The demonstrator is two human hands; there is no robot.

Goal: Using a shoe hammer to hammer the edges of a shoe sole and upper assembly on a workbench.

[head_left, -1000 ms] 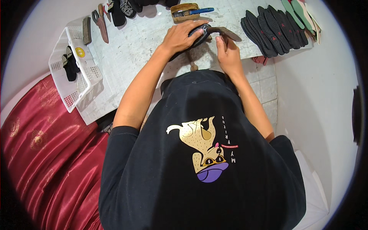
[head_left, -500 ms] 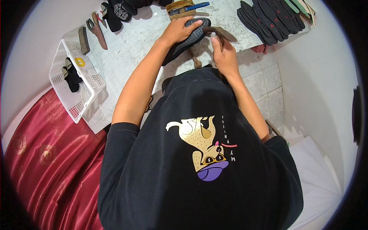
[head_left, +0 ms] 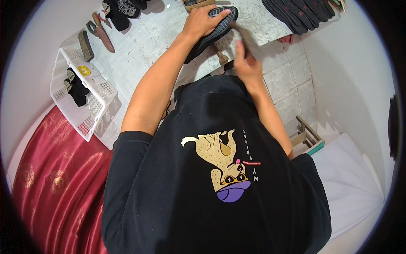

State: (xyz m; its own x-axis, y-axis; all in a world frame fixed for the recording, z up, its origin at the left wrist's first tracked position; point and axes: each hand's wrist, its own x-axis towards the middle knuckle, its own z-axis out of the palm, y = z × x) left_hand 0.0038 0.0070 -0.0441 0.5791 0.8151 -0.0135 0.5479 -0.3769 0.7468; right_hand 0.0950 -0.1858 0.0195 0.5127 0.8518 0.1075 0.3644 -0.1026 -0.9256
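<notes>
A black shoe (head_left: 224, 26), its ridged sole facing up, is tilted above the table's near edge. My left hand (head_left: 198, 24) is wrapped round it from the left, thumb lying across the sole. Just right of the shoe, my right hand (head_left: 248, 70) grips a brown hammer (head_left: 245, 36), thumb stretched along it. The hammer is smeared by motion, its upper end close to the sole's right edge; whether they touch I cannot tell. Beneath the shoe, a brown tool with a rounded end (head_left: 221, 57) lies by the table edge, partly hidden.
Black soles (head_left: 298, 15) lie in a row at the far right. Shears (head_left: 101, 36), a sharpening-stone-like block (head_left: 86, 45) and black shoe uppers (head_left: 116, 16) are at the left. A white plastic basket (head_left: 101, 101) stands beside the table (head_left: 144, 42), near red cloth (head_left: 63, 165).
The view has shifted a little. My right hand has swung the hammer, now blurred, and sits slightly lower. My left hand still holds the shoe, now higher and slightly right in view.
</notes>
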